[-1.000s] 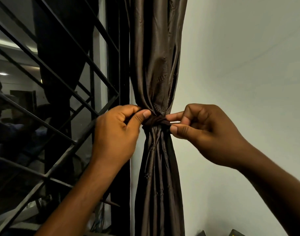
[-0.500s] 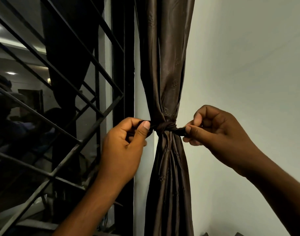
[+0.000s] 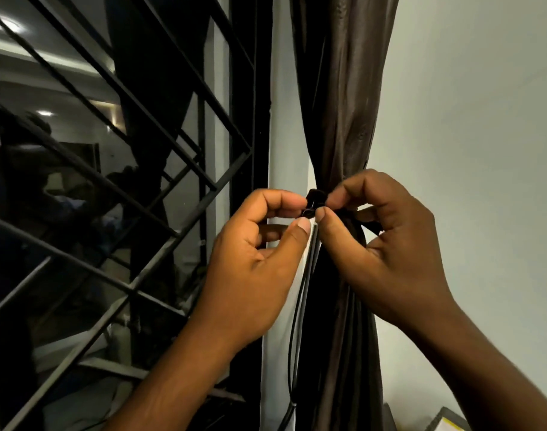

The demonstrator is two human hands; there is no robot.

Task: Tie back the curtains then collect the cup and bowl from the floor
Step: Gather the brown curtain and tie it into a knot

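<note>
Pinching the dark fabric tie-back knot (image 3: 315,203) between thumb and forefinger, my left hand (image 3: 253,265) and right hand (image 3: 381,250) meet at the gathered brown satin curtain (image 3: 343,88), which hangs just right of the black barred window grille (image 3: 141,169).

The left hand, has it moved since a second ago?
Yes. The left hand has crossed rightward from the black window frame to meet the right hand at the gathered brown curtain.
</note>
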